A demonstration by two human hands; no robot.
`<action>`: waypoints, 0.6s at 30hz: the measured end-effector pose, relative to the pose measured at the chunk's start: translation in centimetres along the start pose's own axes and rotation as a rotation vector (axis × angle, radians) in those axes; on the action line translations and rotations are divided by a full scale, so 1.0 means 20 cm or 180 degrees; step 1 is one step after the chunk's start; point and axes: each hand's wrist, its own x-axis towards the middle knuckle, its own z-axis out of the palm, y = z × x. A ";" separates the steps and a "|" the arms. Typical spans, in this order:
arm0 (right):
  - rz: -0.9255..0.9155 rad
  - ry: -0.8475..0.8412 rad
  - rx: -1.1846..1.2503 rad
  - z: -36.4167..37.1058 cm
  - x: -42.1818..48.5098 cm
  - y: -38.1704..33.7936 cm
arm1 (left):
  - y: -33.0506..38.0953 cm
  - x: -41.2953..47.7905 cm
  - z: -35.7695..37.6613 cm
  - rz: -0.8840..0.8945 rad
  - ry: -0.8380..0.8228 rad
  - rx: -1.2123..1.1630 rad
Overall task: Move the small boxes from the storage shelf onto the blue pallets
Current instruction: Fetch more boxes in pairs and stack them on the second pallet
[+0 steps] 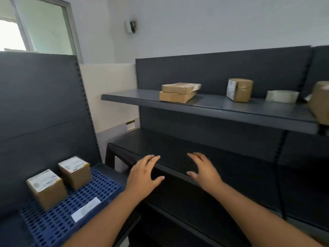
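Note:
Two small brown boxes with white labels, one nearer [46, 188] and one farther [74, 172], stand on the blue perforated pallet [89, 189] at the lower left. On the upper dark shelf [231, 111] lie two flat boxes stacked [179, 92], an upright taped box [239, 90], a pale flat packet [282, 96] and part of a large box [320, 102] at the right edge. My left hand [144, 172] and my right hand [204, 169] hover empty, fingers spread, over the bare lower shelf [178, 154].
A dark back panel [41, 107] rises behind the pallet at the left. A white sticker [85, 209] lies on the pallet's front. A window [35, 24] is at the upper left, and a small wall fixture [131, 26] hangs on the white wall.

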 end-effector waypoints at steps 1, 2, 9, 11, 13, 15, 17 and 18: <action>0.0100 0.0063 -0.0034 -0.07 -0.04 0.07 | 0.09 0.04 0.02 0.0104 0.0006 -0.0023; 0.0202 0.0126 -0.0064 -0.15 -0.09 0.13 | 0.18 0.07 0.05 0.0217 0.0020 -0.0043; 0.0787 0.0562 -0.0425 -0.65 -0.57 0.66 | 0.96 0.15 0.36 0.0813 -0.0203 -0.0411; 0.0951 0.0648 -0.0574 -0.80 -0.73 0.80 | 1.21 0.16 0.45 0.0934 -0.0294 -0.0522; 0.1123 0.0696 -0.0687 -0.95 -0.89 0.95 | 1.45 0.14 0.53 0.1053 -0.0383 -0.0662; 0.1311 0.0721 -0.0789 -1.10 -1.05 1.07 | 1.69 0.11 0.61 0.1182 -0.0464 -0.0790; 0.1543 0.0716 -0.0946 -1.25 -1.22 1.19 | 1.92 0.08 0.68 0.1300 -0.0575 -0.0910; 0.1659 0.0738 -0.1012 -1.31 -1.30 1.26 | 2.03 0.07 0.72 0.1352 -0.0630 -0.0973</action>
